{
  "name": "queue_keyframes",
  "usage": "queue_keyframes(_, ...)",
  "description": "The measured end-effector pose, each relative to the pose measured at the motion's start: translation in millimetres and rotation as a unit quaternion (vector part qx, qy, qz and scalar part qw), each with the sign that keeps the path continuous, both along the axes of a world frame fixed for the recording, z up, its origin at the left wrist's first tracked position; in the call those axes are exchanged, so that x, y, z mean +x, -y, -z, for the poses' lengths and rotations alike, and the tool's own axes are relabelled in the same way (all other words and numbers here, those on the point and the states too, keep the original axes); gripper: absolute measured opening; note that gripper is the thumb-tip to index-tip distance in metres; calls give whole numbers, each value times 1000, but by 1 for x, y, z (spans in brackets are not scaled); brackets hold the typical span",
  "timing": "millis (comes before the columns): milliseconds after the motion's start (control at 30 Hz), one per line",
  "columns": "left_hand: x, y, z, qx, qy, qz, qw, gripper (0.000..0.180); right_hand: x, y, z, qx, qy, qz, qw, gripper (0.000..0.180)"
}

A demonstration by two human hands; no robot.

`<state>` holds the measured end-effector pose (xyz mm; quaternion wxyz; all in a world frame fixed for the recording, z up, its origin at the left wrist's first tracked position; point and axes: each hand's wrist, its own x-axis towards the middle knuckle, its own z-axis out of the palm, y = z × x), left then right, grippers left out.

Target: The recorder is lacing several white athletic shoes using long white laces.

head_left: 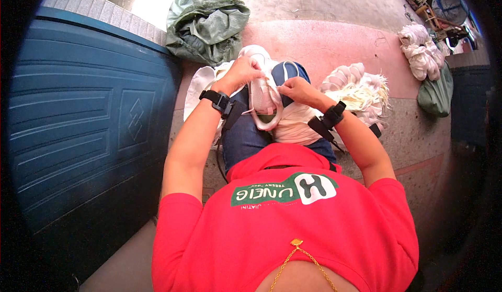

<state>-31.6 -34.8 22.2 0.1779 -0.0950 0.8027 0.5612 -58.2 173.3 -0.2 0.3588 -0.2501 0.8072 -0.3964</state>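
A pale pink-white fabric piece with looped straps lies across my lap on my blue jeans. My left hand grips its upper left part, fingers curled into the cloth. My right hand pinches the piece on its right side, near a white strap loop. Both wrists wear black bands. More white cloth is draped over my right thigh under the piece.
A dark blue panelled door stands close on my left. A green sack sits ahead on the floor. Bundles of white fabric lie to my right, with more bundles and a green bag farther right.
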Motion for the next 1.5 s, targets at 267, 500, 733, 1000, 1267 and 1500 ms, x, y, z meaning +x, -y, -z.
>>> queue_keyframes(267, -2, -20, 11, -475, -264, 20, 839, 10, 32, 37, -28, 55, -208, -96, 972, 39)
queue_keyframes(500, -10, -14, 23, -227, -211, -33, 950, 17, 34, 34, -28, 58, -189, -125, 972, 38)
queue_keyframes(733, -19, -9, 2, -66, -32, 73, 995, 26, 43, 29, -24, 39, -231, -124, 964, 35)
queue_keyframes(1000, -20, -17, 4, 17, 18, 119, 993, 27, 47, 31, -40, 59, -277, -144, 948, 34)
queue_keyframes(1267, 5, 20, 22, -341, -191, 66, 918, 24, -14, -55, -68, 67, -247, -23, 966, 31)
queue_keyframes(1500, 31, 13, 11, -449, -247, 115, 851, 13, 8, 14, -37, -61, -206, 2, 977, 19)
